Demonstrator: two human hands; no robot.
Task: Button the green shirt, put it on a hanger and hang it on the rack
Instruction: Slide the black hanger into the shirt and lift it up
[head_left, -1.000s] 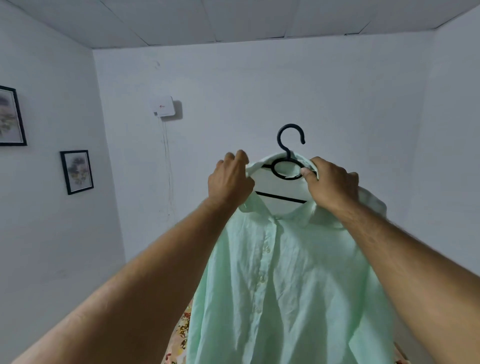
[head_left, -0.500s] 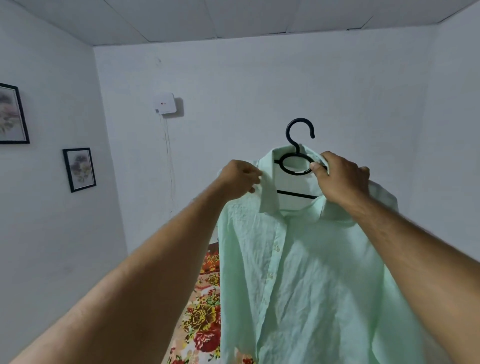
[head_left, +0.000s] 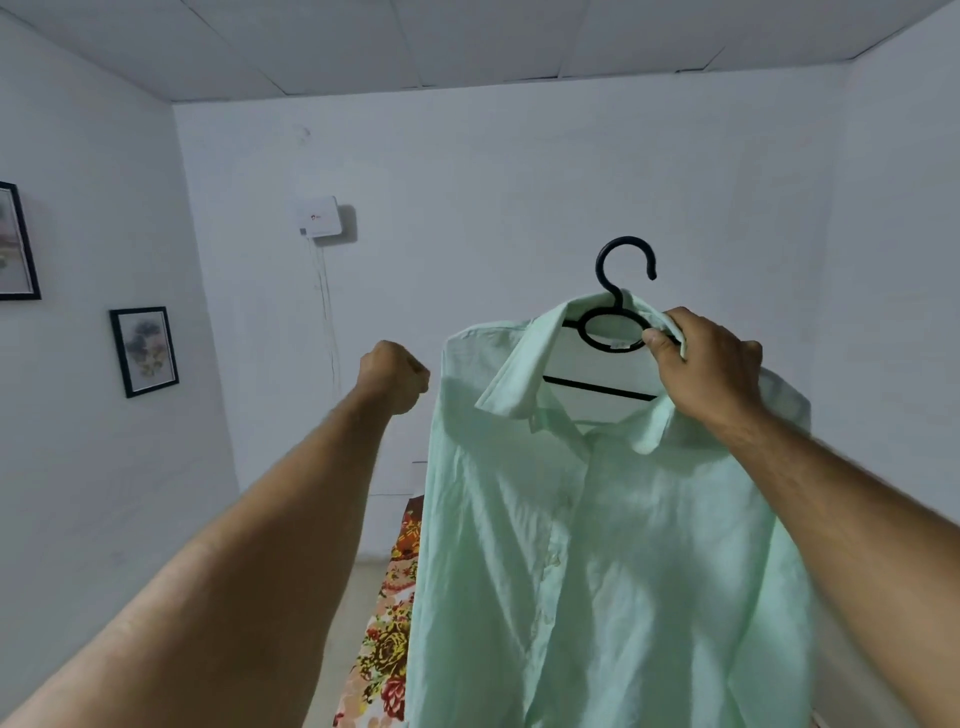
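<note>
1. My right hand (head_left: 706, 369) held the hanger (head_left: 613, 332) up in front of me. The fingers were curled round its right shoulder and the thumb pinched the collar (head_left: 514, 374) against it.
2. The green shirt (head_left: 597, 519) hung from that hanger at full length, front towards me, below and to the left of my gripping fingers.
3. What mattered for the next move was the hook (head_left: 623, 265). It stood straight up just above and to the left of my right thumb, with its open end turned to the right. The hanger's long axis ran across my view, tilted slightly down to the right.
4. My left hand (head_left: 395, 376) was clenched on nothing I could see. It was just beside the shirt's left shoulder and apart from the cloth, so the right hand carried the whole load and was far nearer the hook.
5. The rack was nowhere in view, so I could not judge which way to carry the hook.
6. The placket looked closed, but the buttons were faint and the top one was hard to make out. The hem was cut off below, the far sleeve was hidden behind my right arm, and only a strip of floral bedding (head_left: 389, 623) showed past the shirt.
</note>
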